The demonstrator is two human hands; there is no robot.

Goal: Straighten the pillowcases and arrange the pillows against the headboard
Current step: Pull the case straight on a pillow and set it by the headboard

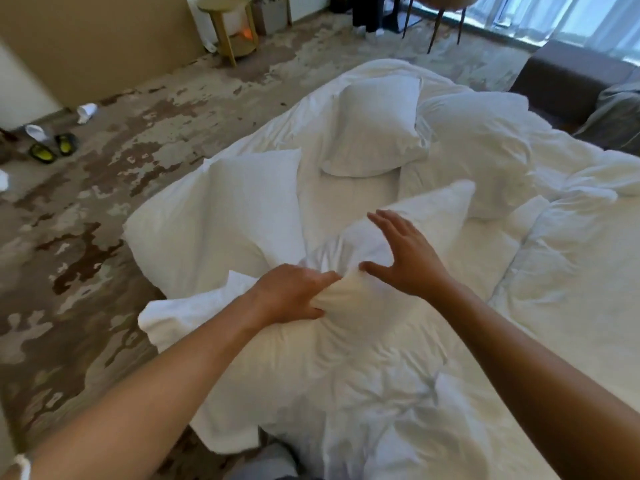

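**Tucking the pillow back into its case**

The person is leaning over the bed (571, 306), working on the nearest pillow (398, 237), which is lying across the rumpled duvet right in front of them. The left hand (294, 294) is gripping a bunched fold of the pillowcase (194, 313) at its open end, where a cream corner of the inner pillow (341, 294) is showing. The right hand (403, 252) is hovering spread and flat, fingers straight, with the thumb touching that corner and holding nothing.

To do this step well, the left hand should probably be keeping the case mouth taut while the right is pressing the filling deeper in, then smoothing outward toward the far corner.

Three other pillows (374, 129) are lying loose farther up the bed, not yet lined up; the headboard is not in view.
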